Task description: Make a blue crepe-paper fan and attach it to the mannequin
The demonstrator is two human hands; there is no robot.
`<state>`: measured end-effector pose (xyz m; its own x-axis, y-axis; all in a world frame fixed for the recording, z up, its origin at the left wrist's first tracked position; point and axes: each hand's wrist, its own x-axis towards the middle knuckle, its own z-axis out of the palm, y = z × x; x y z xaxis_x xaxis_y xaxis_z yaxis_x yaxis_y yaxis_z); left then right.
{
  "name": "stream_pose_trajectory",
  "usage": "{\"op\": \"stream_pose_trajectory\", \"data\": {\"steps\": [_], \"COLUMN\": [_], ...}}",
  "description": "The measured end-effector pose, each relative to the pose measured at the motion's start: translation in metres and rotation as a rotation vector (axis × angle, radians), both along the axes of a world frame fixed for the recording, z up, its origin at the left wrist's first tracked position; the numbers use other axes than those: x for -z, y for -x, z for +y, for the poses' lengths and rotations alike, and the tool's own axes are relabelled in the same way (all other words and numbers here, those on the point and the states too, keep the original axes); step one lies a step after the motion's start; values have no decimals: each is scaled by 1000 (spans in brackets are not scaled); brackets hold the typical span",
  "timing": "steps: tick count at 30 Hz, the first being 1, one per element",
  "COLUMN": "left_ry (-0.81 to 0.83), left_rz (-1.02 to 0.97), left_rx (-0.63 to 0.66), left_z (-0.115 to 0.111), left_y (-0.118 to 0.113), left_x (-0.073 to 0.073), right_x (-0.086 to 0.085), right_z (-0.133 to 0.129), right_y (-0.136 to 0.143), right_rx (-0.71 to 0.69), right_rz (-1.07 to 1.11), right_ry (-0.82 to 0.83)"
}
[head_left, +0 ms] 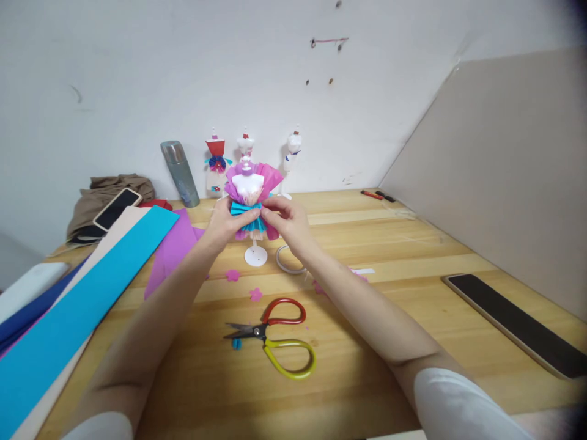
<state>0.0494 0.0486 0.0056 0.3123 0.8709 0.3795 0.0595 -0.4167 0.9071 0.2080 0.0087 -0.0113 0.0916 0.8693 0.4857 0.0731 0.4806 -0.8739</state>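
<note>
A small white dress-form mannequin (248, 183) stands on a round white base. Purple and pink crepe paper fans out behind its shoulders, and a pleated blue paper piece (243, 211) wraps its waist. From the left, my left hand (225, 221) presses the blue pleats with its thumb. My right hand (287, 221) pinches at the right edge of the same blue paper, thumb and finger together. Scissors (257, 331) with one red and one yellow handle lie partly spread on the table in front. Beside their blades is a blue paper scrap (236, 344).
Paper sheets (110, 290) and a phone (118, 208) lie at left near a bottle (181, 174). Several small mannequins (215, 160) stand by the wall. Pink paper flowers (233, 275), a roll of tape (290, 260) and a dark-screened device (513, 324) rest on the wooden table.
</note>
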Motion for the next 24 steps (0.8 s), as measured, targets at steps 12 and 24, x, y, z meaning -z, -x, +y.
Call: {"op": "stream_pose_trajectory", "data": {"steps": [12,24], "left_ry": [-12,-61], "left_rz": [-11,46], "left_rx": [-18,-6], "left_z": [5,12], "left_y": [0,3], "left_x": [3,7], "right_x": [3,1], "right_z": [3,3], "right_y": [-1,-1], "right_rx": [11,12], "right_rz": [-23,-20], "right_ry": [-6,13]}}
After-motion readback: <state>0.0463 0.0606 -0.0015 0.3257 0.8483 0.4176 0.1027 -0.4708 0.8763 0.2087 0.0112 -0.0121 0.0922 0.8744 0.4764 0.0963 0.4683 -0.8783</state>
